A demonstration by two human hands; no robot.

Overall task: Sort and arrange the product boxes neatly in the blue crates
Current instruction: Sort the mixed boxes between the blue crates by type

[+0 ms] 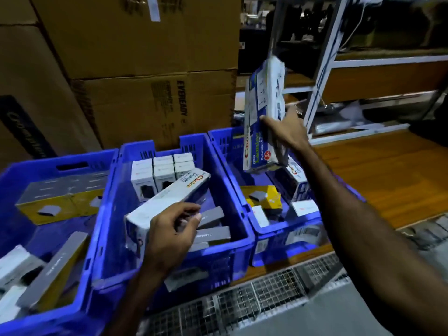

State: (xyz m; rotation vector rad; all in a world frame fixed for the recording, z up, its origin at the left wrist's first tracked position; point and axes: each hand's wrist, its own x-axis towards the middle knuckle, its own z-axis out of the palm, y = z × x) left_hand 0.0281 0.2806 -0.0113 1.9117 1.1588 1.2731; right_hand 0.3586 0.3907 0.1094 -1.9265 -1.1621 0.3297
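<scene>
The fingers (268,121) of the right hand (288,132) are curled round a long blue-and-white box (263,112), which is held upright and raised above the right crate (286,229). A second such box appears to be pressed behind it in the same grip, though the two cannot be told apart with certainty. The fingers (191,212) of the left hand (169,236) are loosely curled over the near end of a long white box (167,202), which lies slantwise in the middle crate (169,270); whether that box is gripped or only touched cannot be told.

Just beside the left hand, grey flat boxes (213,224) are seen lying in the middle crate, and small white boxes (160,175) are stood in rows against its far wall. In the right crate a yellow box (271,197), small white boxes and another blue-and-white box (298,180) are scattered. In the left crate (48,311), yellow-and-grey boxes (60,200) are laid along the far side and more boxes lie near the front.

The three blue crates are set side by side on a wooden table (378,173). Large cardboard cartons (135,57) are stacked behind them, and metal shelving (339,61) stands to the right.
</scene>
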